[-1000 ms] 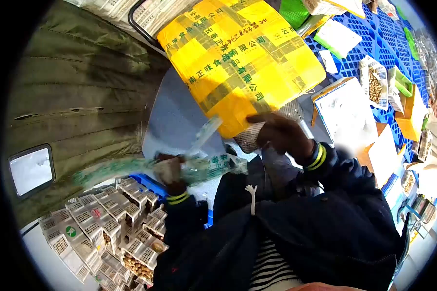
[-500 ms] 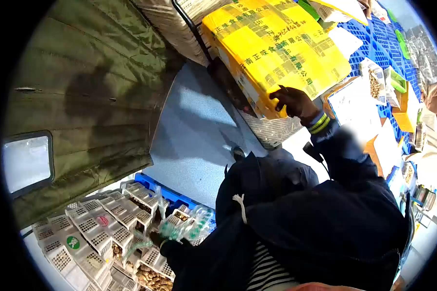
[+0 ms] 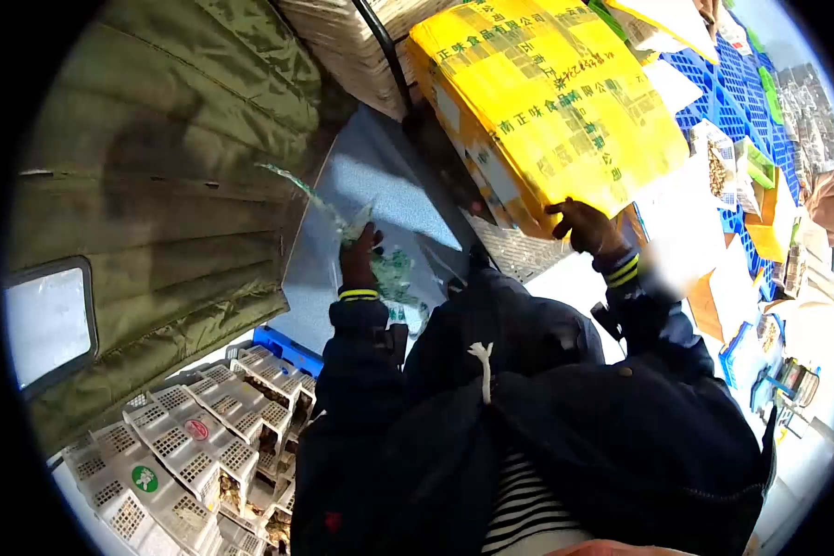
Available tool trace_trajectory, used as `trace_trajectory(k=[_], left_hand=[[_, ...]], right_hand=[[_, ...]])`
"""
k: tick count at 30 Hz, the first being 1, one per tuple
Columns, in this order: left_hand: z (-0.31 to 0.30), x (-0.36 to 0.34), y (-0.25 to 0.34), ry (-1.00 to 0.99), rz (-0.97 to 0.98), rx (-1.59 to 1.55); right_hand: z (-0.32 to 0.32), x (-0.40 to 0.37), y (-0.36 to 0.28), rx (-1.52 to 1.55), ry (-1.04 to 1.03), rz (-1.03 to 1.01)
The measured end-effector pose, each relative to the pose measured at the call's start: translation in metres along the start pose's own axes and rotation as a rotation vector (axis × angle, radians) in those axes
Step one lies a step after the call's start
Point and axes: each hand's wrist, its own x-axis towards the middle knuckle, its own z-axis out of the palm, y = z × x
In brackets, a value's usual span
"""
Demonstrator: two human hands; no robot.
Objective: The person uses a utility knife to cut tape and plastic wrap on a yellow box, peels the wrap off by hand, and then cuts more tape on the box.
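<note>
A large box wrapped in yellow printed tape [image 3: 565, 102] stands at the top centre, tilted in view. My right hand [image 3: 587, 228] rests at its lower front corner, with the fingers bent and spread against the edge. Over the blue-grey floor, my left hand [image 3: 360, 255] is closed round clear plastic wrap with green print [image 3: 394, 278]. One strand of the wrap stretches up to the left and the rest hangs below and beside the hand.
White perforated crates [image 3: 190, 440] with brown contents fill the lower left, beside a blue pallet [image 3: 287, 350]. A green quilted curtain [image 3: 157, 213] hangs at left. Blue plastic grid [image 3: 727, 79] and open boxes [image 3: 774, 218] line the right. A black handle [image 3: 380, 42] stands near the yellow box.
My left hand has risen from the crates to above the floor, bringing the plastic wrap along. The yellow box and my right hand appear slightly lower and further right.
</note>
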Motion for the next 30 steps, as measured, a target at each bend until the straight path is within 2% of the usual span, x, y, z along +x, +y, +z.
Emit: trace_trajectory(k=[1, 2, 4, 5, 7, 9, 10, 11, 12, 14, 16, 18, 19, 21, 22, 23, 26, 28, 29, 30], left_hand=[[0.010, 0.014, -0.002, -0.085, -0.029, 0.115], [0.036, 0.014, 0.016, 0.049, -0.146, -0.100], [0.048, 0.038, 0.003, -0.052, -0.146, -0.182], [0.054, 0.042, 0.006, -0.058, -0.167, -0.172], [0.066, 0.048, 0.012, -0.239, -0.150, -0.217], [0.072, 0.057, 0.009, -0.228, -0.239, -0.198], [0.070, 0.062, 0.007, -0.213, -0.311, -0.171], [0.067, 0.065, 0.016, -0.322, -0.149, -0.021], [0.058, 0.074, 0.006, -0.339, -0.167, -0.010], [0.036, 0.093, -0.019, -0.435, -0.168, 0.017], [0.012, 0.108, -0.032, -0.400, -0.271, -0.093], [-0.024, 0.121, -0.015, -0.440, -0.216, 0.053], [-0.037, 0.125, 0.003, -0.329, -0.355, 0.075], [-0.069, 0.149, 0.012, -0.269, -0.303, 0.111], [-0.086, 0.162, 0.005, -0.239, -0.283, 0.138], [-0.091, 0.165, 0.016, -0.251, -0.290, 0.146], [-0.100, 0.180, 0.026, -0.212, -0.318, 0.065], [-0.103, 0.188, 0.018, -0.362, -0.183, 0.115], [-0.095, 0.185, 0.019, -0.297, -0.360, -0.058], [-0.089, 0.183, 0.019, -0.311, -0.370, -0.053]], right_hand=[[0.011, -0.006, -0.002, 0.158, 0.032, 0.231], [0.026, -0.005, -0.010, 0.225, 0.053, 0.407], [0.058, 0.000, 0.023, 0.366, 0.006, 0.499], [0.071, 0.003, 0.018, 0.276, -0.080, 0.485], [0.101, 0.020, 0.026, 0.215, -0.067, 0.516], [0.116, 0.041, 0.057, 0.145, -0.050, 0.548], [0.120, 0.054, 0.059, 0.019, 0.018, 0.547], [0.126, 0.064, 0.061, 0.064, 0.153, 0.599], [0.131, 0.073, 0.063, 0.112, 0.295, 0.639], [0.139, 0.088, 0.071, 0.424, 0.569, 0.547], [0.145, 0.109, 0.112, 0.564, 0.731, 0.311], [0.158, 0.124, 0.112, -0.046, 0.785, 0.249], [0.163, 0.129, 0.142, -0.131, 0.791, 0.186], [0.171, 0.147, 0.128, -0.009, 0.895, 0.245], [0.177, 0.155, 0.091, 0.199, 0.988, 0.378], [0.178, 0.161, 0.090, 0.378, 1.043, 0.323], [0.171, 0.176, 0.091, 0.188, 0.981, 0.368], [0.169, 0.183, 0.092, 0.263, 0.962, 0.432], [0.170, 0.182, 0.091, 0.339, 0.932, 0.491], [0.176, 0.178, 0.090, 0.338, 0.947, 0.501]])
